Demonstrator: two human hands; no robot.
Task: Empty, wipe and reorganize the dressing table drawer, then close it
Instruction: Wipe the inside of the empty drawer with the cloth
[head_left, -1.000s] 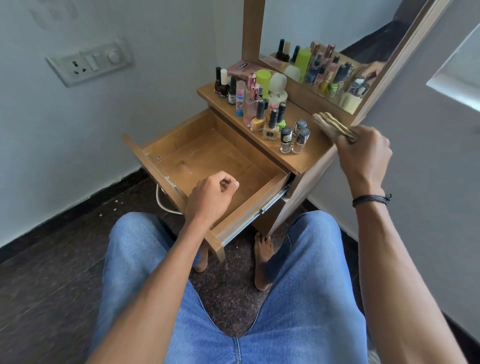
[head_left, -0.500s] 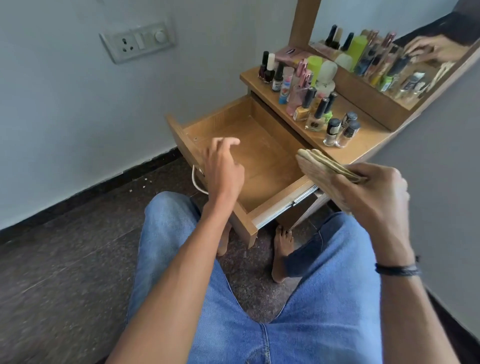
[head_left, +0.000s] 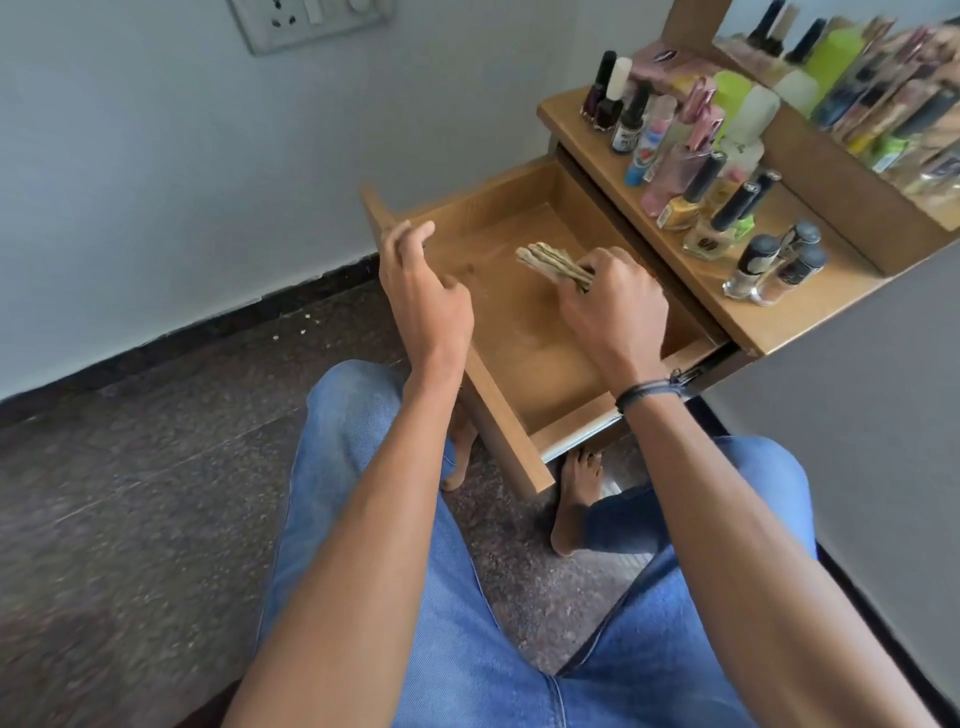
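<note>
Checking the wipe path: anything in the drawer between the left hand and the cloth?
Nothing. The head view shows only bare drawer floor between the left hand and the cloth, which the right hand grips.

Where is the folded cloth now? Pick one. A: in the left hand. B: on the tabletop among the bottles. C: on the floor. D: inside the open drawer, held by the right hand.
D: the right hand grips the folded cloth inside the open drawer.

I am bringing my right hand (head_left: 610, 306) with the folded beige cloth (head_left: 553, 265) down from the tabletop into the open wooden drawer (head_left: 524, 338).
</note>
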